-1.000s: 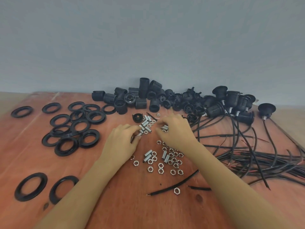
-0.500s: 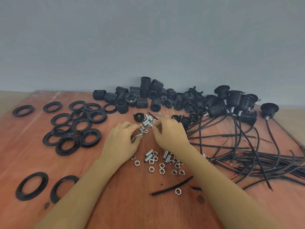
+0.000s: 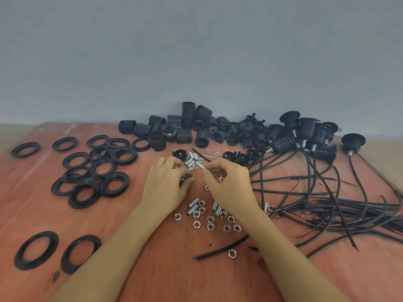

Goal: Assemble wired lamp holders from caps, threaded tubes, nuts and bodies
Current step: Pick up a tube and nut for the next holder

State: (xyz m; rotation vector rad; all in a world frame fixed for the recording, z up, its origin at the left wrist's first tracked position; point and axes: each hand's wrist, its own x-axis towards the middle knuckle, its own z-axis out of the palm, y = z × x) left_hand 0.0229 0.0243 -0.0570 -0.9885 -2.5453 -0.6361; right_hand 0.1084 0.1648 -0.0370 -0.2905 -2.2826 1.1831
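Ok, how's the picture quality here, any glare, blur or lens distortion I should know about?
Head view: light soft and even, shadows faint; the wide-angle lens bows the table edges; nuts glint mildly, no harsh glare; detail is soft, so the tube pinched by the right hand is readable, but what, if anything, the left hand holds is not.

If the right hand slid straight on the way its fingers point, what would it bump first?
Probably the heap of threaded tubes, just beyond the one tube that the right hand pinches. Depth is hard to judge.
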